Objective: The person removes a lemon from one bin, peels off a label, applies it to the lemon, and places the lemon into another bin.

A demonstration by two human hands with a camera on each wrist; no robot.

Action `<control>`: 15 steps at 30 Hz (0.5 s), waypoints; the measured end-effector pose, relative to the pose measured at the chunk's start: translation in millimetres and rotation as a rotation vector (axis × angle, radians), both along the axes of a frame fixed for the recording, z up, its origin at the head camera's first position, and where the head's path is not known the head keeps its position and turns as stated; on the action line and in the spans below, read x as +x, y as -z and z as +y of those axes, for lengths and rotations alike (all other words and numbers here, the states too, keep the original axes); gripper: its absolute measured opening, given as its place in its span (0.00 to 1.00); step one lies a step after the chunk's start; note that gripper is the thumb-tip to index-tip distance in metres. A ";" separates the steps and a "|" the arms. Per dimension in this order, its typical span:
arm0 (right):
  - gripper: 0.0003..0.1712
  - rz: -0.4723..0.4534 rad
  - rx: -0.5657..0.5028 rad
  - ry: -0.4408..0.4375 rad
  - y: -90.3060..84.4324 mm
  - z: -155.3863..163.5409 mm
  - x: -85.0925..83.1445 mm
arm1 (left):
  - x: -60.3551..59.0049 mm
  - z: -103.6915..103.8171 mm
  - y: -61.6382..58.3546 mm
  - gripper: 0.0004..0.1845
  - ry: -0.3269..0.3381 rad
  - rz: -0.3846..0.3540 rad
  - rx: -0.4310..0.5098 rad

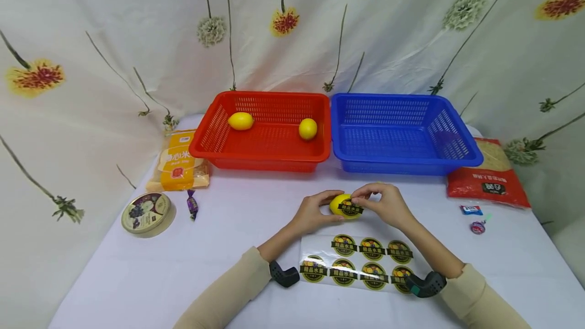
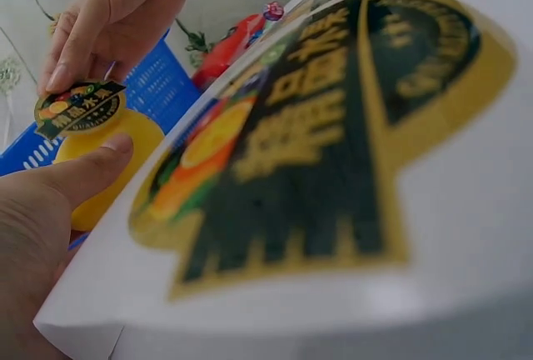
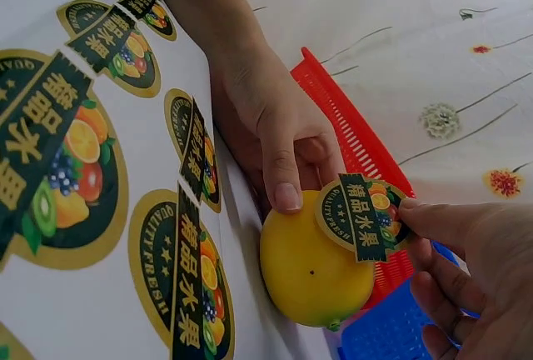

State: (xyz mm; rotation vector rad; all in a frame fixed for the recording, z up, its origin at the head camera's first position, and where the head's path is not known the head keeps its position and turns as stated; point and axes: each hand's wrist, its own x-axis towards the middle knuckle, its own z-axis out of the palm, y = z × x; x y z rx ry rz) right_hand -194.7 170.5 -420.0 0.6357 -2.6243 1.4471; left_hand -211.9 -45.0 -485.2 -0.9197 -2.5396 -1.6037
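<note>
A yellow lemon (image 1: 337,204) lies on the white table, and my left hand (image 1: 313,213) grips it from the left between thumb and fingers. My right hand (image 1: 386,205) pinches the edge of a round black-and-gold fruit sticker (image 1: 350,208). In the right wrist view the sticker (image 3: 363,218) lies against the lemon (image 3: 312,268) on one side, its other edge between my right thumb and finger. Below the hands is a sticker sheet (image 1: 320,243) with several like stickers on it.
A red basket (image 1: 265,163) holds two lemons (image 1: 240,121). Beside it stands a blue basket (image 1: 407,166). At left are a yellow rice bag (image 1: 178,166), a round tin (image 1: 146,212) and a purple candy (image 1: 192,205). At right are a red bag (image 1: 493,184), a small packet (image 1: 471,210) and a lollipop (image 1: 477,227).
</note>
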 end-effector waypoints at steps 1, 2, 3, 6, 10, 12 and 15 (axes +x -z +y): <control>0.06 0.004 0.007 0.001 0.3 -0.7 -0.5 | -0.1 0.1 0.0 0.33 0.000 -0.008 0.002; 0.05 0.012 0.013 0.003 0.8 -1.3 -1.0 | 0.0 0.2 0.1 0.33 -0.001 -0.018 0.006; 0.05 0.019 0.020 0.007 1.4 -1.8 -1.4 | 0.2 0.3 0.1 0.33 -0.003 -0.025 0.008; 0.04 0.052 0.034 0.018 2.9 -3.3 -2.6 | 1.3 0.2 -0.1 0.33 -0.010 -0.028 0.015; 0.04 0.116 0.049 0.028 6.5 -5.9 -4.3 | 9.2 0.1 -13.5 0.32 -0.013 -0.035 0.028; 0.05 0.161 0.056 0.037 9.6 -7.4 -4.2 | 9.0 -0.1 -13.1 0.33 -0.009 -0.039 0.035; 0.06 0.254 0.068 0.058 15.2 -10.2 -2.8 | 3.7 -0.9 -3.4 0.34 -0.006 -0.040 0.036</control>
